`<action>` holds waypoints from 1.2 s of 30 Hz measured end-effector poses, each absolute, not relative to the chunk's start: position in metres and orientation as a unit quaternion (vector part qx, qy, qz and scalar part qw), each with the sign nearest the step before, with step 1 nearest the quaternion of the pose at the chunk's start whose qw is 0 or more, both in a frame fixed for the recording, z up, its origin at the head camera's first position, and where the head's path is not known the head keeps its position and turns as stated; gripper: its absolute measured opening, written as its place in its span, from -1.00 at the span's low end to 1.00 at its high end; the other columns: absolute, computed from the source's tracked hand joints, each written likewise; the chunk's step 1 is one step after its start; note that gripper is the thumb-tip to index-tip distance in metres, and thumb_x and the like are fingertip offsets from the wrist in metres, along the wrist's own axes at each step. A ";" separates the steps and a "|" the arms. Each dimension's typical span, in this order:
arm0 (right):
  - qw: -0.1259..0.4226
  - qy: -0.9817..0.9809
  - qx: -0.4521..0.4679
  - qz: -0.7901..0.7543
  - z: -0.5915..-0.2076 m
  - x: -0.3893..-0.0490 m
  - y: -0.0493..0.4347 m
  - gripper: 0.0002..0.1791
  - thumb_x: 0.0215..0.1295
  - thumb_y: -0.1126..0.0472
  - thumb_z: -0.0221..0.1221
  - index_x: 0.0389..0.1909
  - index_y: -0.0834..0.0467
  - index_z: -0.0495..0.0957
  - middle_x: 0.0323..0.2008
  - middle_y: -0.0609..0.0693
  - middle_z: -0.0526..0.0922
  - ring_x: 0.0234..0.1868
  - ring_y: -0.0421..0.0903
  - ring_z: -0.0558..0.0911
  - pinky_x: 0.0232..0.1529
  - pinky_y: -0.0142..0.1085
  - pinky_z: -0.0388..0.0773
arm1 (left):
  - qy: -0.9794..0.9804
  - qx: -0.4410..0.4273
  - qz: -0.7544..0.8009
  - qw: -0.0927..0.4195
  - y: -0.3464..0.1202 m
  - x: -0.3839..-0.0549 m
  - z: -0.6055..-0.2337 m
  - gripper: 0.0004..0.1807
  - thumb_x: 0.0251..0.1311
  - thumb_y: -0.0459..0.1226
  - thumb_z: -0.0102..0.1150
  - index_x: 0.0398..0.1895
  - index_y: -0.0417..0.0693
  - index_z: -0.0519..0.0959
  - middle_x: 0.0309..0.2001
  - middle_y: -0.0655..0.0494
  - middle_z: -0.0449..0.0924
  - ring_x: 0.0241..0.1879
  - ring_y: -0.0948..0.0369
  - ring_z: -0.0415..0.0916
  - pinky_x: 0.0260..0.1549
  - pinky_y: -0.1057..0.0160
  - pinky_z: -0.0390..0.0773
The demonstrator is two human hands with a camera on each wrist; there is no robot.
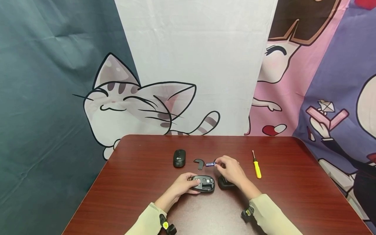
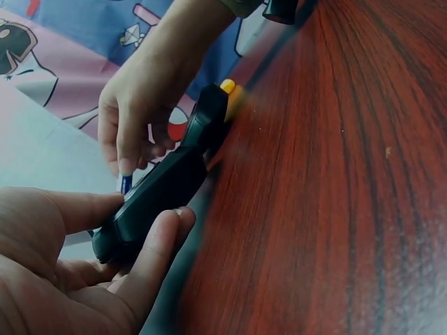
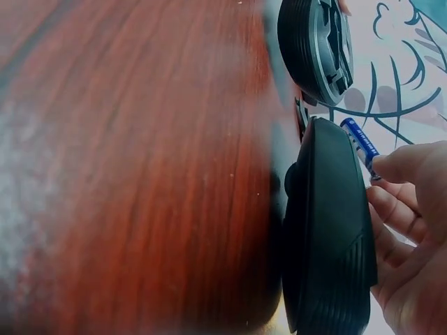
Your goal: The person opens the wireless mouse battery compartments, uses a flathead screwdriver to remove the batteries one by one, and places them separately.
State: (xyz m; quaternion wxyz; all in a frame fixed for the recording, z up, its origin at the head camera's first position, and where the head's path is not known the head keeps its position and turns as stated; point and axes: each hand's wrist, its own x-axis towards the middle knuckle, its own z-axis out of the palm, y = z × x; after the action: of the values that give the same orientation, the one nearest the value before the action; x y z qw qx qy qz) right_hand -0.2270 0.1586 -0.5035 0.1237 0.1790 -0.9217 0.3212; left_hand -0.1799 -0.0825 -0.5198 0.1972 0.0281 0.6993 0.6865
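My left hand [image 1: 182, 186] grips a computer mouse [image 1: 207, 186] turned underside up, its battery compartment uncovered. In the left wrist view, the thumb lies along the top of this mouse [image 2: 157, 202] and the other fingers are beneath. My right hand [image 1: 230, 170] pinches a blue battery [image 1: 210, 164] by one end, behind the held mouse. The right wrist view shows the battery [image 3: 360, 146] between thumb and fingertips. A second black mouse [image 1: 225, 183] sits under the right hand, which partly hides it. A grey curved cover [image 1: 200, 163] lies left of the battery.
Another black mouse [image 1: 179, 158] stands farther back to the left on the reddish-brown table [image 1: 141, 182]. A screwdriver with a yellow handle [image 1: 257, 169] lies on the right. Behind the table's far edge hangs a printed cloth [image 1: 199, 49].
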 end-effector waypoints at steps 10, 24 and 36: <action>0.100 -0.933 0.166 0.302 -0.505 -0.233 0.154 -0.93 0.21 0.23 0.39 -0.31 0.04 0.71 -0.40 -0.20 0.58 -0.41 -0.25 0.50 -0.43 -0.38 0.49 | 0.703 0.028 0.681 0.205 -0.082 -0.182 -0.525 -0.57 0.32 -0.39 0.24 0.15 -0.51 0.44 -0.16 -0.18 0.63 -0.35 0.04 0.73 -0.33 0.15 0.80; 0.075 -0.952 0.145 0.258 -0.507 -0.239 0.150 -0.93 0.19 0.19 0.40 -0.31 0.02 0.72 -0.39 -0.17 0.59 -0.40 -0.20 0.51 -0.40 -0.27 0.53 | 0.746 0.027 0.642 0.172 -0.080 -0.181 -0.521 -0.57 0.29 -0.33 0.30 0.13 -0.42 0.48 -0.17 -0.13 0.57 -0.55 0.10 0.70 -0.53 0.23 0.77; 0.045 -0.966 0.134 0.217 -0.508 -0.243 0.149 -0.91 0.20 0.17 0.41 -0.30 0.03 0.70 -0.37 -0.12 0.57 -0.36 -0.12 0.58 -0.36 -0.15 0.61 | 0.813 0.030 0.567 0.127 -0.077 -0.180 -0.514 -0.56 0.23 -0.29 0.36 0.12 -0.33 0.54 -0.07 -0.14 0.56 -0.66 0.18 0.64 -0.67 0.25 0.71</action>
State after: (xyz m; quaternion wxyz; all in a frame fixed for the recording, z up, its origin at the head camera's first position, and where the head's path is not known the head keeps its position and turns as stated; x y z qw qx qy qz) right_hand -0.2430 0.1491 -0.5082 0.0450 0.1337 -0.9658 0.2174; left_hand -0.1796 -0.0769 -0.5140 0.1269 0.0297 0.8132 0.5672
